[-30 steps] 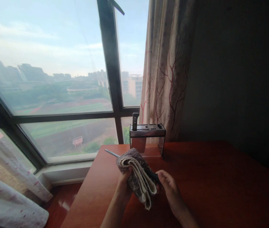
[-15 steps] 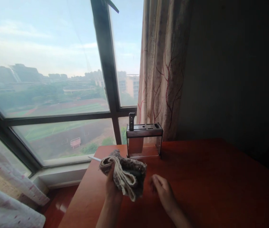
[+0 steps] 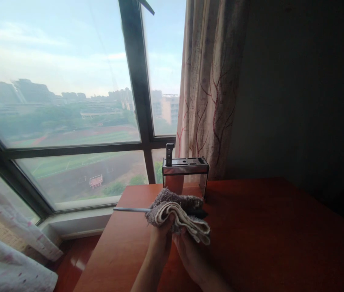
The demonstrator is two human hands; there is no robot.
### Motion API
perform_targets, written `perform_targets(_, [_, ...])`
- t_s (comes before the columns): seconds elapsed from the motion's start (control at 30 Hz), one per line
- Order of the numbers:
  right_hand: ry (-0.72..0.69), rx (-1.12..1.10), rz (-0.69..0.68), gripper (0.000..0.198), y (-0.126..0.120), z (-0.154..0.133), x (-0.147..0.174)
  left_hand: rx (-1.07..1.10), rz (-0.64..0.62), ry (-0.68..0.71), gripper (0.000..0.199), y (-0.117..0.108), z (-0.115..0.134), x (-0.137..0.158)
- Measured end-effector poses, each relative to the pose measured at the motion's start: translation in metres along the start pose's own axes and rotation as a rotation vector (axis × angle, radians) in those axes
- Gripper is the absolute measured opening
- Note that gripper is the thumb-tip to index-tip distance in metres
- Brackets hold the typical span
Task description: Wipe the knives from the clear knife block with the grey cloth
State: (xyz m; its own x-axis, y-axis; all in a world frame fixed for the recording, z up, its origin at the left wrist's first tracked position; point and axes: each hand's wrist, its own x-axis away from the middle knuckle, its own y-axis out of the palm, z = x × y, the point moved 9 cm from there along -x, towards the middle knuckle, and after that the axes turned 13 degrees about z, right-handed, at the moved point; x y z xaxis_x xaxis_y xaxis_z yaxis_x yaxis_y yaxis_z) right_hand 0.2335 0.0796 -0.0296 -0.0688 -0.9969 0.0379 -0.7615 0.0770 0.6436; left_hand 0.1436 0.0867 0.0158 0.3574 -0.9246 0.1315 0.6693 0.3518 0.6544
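A grey-brown folded cloth point(image 3: 175, 198) with a pale underside hangs over the table, wrapped round a slim metal tool. The tool's thin silvery shaft point(image 3: 131, 209) sticks out of the cloth to the left. A dark part point(image 3: 198, 212), perhaps its handle, shows between the folds at the right; I cannot tell its exact kind. My left hand point(image 3: 161, 239) is closed on the cloth from below, thumb against the pale fold. Close beside it, my right hand point(image 3: 185, 247) grips the cloth's underside, its fingers mostly hidden.
Behind the cloth, a clear-sided knife block point(image 3: 185, 170) with a slotted top stands on the reddish-brown table point(image 3: 260, 227). One dark knife handle point(image 3: 169, 155) rises from its left slot. Windows point(image 3: 68, 101) and a curtain point(image 3: 211, 89) lie beyond.
The cloth and tool have moved right with my left hand, and more of the shaft shows. My right hand has come in from the right to the cloth.
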Motion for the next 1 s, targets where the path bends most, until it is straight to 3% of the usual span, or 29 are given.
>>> perform_targets(0.1, [0.067,-0.222,-0.054,0.043,0.013,-0.013,-0.015,-0.119,-0.103,0.087,0.05,0.009,0.006,0.0])
perform_targets(0.2, [0.144,-0.435,-0.072,0.035,0.015,-0.031,-0.031,-0.22,-0.183,0.076,0.055,0.014,0.002,0.003])
perform_targets(0.4, [0.243,-0.596,0.06,0.021,-0.019,-0.047,-0.055,-0.317,-0.295,-0.052,0.055,0.021,-0.012,0.015])
perform_targets(0.6, [0.115,-0.521,0.24,0.026,-0.07,-0.074,-0.066,-0.312,-0.294,-0.134,0.035,0.015,-0.021,0.007])
perform_targets(0.73, [0.006,-0.321,0.237,0.042,-0.083,-0.1,-0.066,-0.296,-0.426,-0.215,0.038,0.018,-0.024,0.012])
perform_targets(0.8, [-0.024,-0.254,0.267,0.045,-0.089,-0.106,-0.065,-0.407,-0.476,-0.231,0.042,0.018,-0.028,0.017])
perform_targets(0.87, [-0.032,-0.242,0.303,0.041,-0.093,-0.105,-0.064,-0.588,-0.511,-0.18,0.039,0.019,-0.033,0.02])
perform_targets(1.0, [0.041,-0.275,0.295,0.031,-0.089,-0.087,-0.062,-0.831,-0.567,0.051,0.033,0.027,-0.042,0.025])
